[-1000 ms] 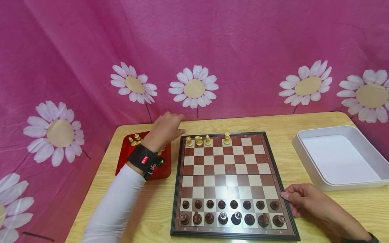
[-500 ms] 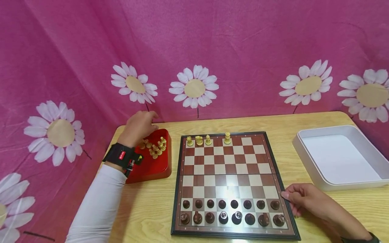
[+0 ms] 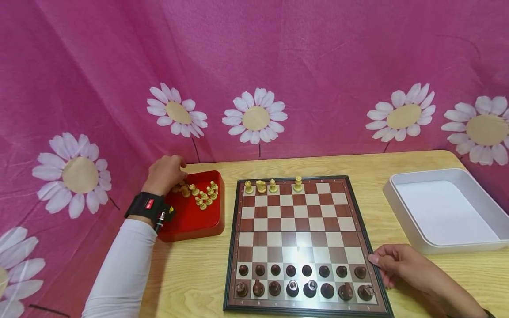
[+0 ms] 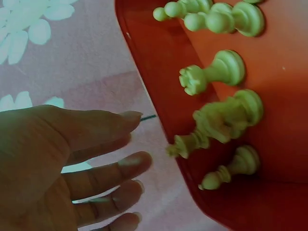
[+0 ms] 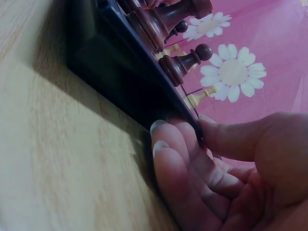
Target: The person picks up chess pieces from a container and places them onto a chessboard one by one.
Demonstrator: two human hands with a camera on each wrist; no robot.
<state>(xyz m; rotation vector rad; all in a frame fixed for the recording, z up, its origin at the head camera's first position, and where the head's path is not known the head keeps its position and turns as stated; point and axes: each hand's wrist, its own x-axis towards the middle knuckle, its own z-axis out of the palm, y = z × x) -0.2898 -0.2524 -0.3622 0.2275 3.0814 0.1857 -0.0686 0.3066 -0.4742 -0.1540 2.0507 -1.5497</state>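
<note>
My left hand [image 3: 165, 174] hovers at the back left corner of the red tray [image 3: 191, 223], its fingers loosely extended and holding nothing. In the left wrist view its fingertips point at a cream bishop [image 4: 231, 168], a king [image 4: 185, 144] and a knight [image 4: 216, 122]; a rook [image 4: 216, 72] stands farther along. My right hand [image 3: 401, 265] grips the right edge of the chessboard [image 3: 302, 223], thumb on the rim and curled fingers against the side. Along the board's far row stand a cream rook [image 3: 248, 188], knight [image 3: 260, 187], bishop [image 3: 273, 186] and a taller piece [image 3: 298, 184].
Two full rows of dark chess pieces [image 3: 292, 288] line the board's near side. Several cream pawns [image 3: 207, 194] stand in the red tray. A white tray [image 3: 415, 223] sits at the right on the wooden table [image 3: 191, 274]. A pink flowered cloth [image 3: 318, 66] hangs behind.
My left hand has swung left from between the red tray and the board to the tray's back left corner, uncovering the cream pieces. My right hand stays at the board's edge.
</note>
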